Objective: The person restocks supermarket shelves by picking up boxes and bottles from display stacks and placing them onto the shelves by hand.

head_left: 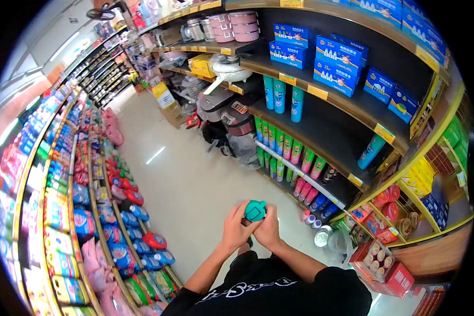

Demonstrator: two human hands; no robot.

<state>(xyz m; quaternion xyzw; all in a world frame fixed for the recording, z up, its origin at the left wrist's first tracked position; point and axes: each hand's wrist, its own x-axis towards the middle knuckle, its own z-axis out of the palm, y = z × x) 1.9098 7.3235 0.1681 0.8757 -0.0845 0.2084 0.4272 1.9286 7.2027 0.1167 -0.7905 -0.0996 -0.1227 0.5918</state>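
Note:
Both my hands are closed around a teal-capped can (255, 210), held upright in front of my body. I see mostly its round cap from above; the lower part is hidden by my fingers. My left hand (236, 227) wraps it from the left side, and my right hand (268, 227) grips it from the right, the two touching below it. Tall teal cans (296, 104) of a similar colour stand on the dark shelf ahead to the right, and another teal can (371, 151) leans near that shelf's right end.
Shelves on the right carry blue boxes (338, 55), green and pink spray cans (287, 146) and a white pan (230, 71). Bagged and bottled goods (122, 255) line the left shelves. A pale floor aisle (166, 163) runs between. A red carton (389, 279) stands at right.

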